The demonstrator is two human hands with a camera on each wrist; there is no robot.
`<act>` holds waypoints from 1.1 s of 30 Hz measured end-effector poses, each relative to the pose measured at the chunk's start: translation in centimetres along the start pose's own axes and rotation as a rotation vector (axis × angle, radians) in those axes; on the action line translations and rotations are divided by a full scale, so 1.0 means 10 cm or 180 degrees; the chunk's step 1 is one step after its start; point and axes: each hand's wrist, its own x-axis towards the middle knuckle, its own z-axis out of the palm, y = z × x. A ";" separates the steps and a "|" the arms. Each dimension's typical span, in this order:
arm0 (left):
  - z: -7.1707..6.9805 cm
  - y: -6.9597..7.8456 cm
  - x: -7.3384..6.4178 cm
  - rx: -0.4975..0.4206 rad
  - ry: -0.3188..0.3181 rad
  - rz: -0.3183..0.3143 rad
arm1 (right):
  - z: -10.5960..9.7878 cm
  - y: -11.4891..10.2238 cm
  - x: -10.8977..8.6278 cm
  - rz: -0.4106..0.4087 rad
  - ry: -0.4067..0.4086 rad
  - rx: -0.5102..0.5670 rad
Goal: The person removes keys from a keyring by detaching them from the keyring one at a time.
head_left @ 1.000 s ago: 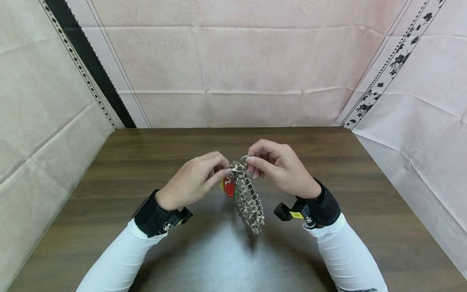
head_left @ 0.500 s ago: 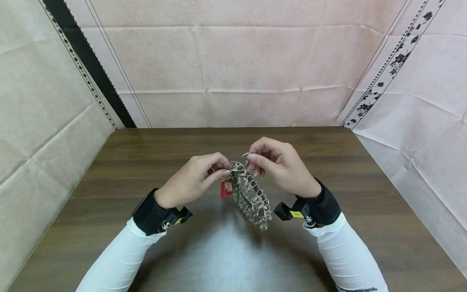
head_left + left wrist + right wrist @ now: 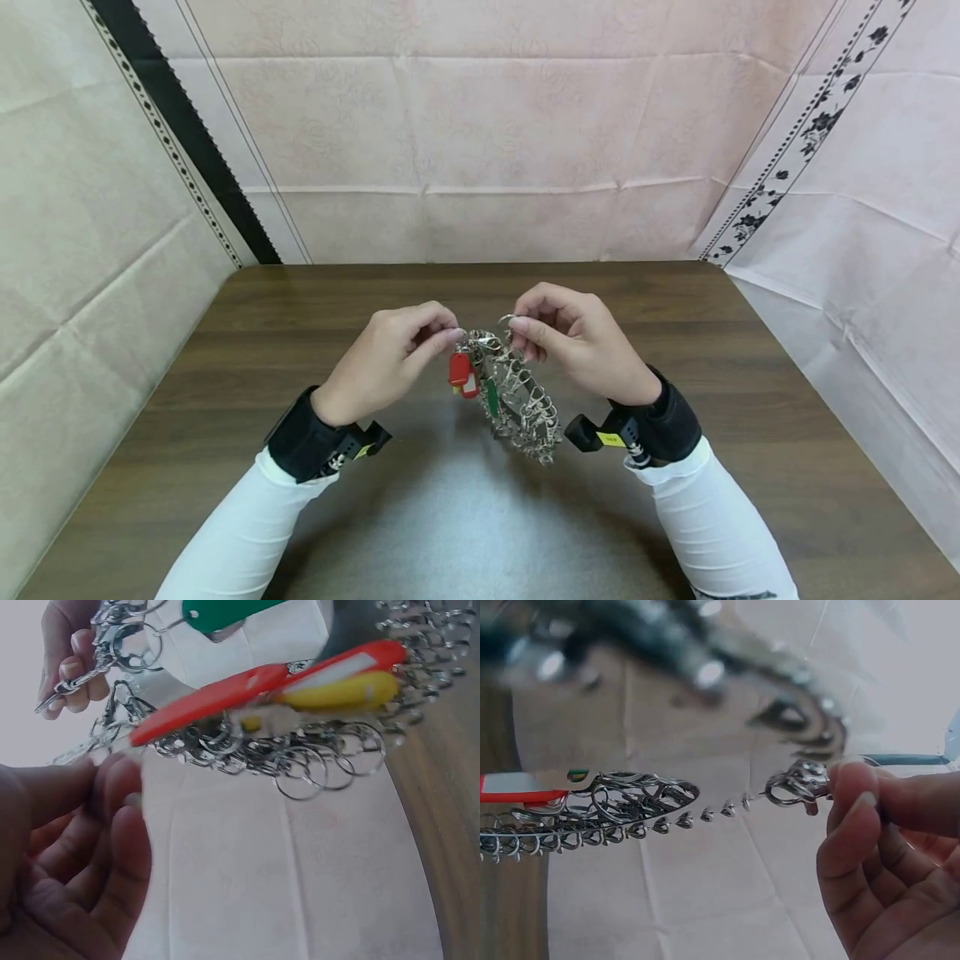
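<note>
A heavy bunch of silvery key rings and clasps [image 3: 536,417] hangs between both hands above the table. At its upper right end, my right hand [image 3: 577,346] pinches a metal ring [image 3: 506,317] between thumb and index finger. My left hand [image 3: 386,358] pinches the bunch's upper left edge with thumb and fingertip. Just below those fingers dangle red key tags [image 3: 460,368], with a green key tag [image 3: 491,398] among the rings. A yellow key tag [image 3: 341,691] shows beside the red ones in the left wrist view. In the right wrist view, a clasp [image 3: 787,787] sits by the right fingertips.
Under the hands is a brown wood-grain table [image 3: 360,533]. Pale creased cloth [image 3: 510,125] hangs behind it and along both sides. Black wrist straps with cameras [image 3: 367,439] sit on both wrists.
My left hand has shifted left and slightly up, drawing the bunch's left edge with it. The red tags have turned, the green tag shows more, and the bunch's lower end has swung right.
</note>
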 end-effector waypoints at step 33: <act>0.06 0.09 -0.02 0.0098 0.0531 0.0107 | 0.17 0.04 0.00 -0.0070 -0.0693 -0.0218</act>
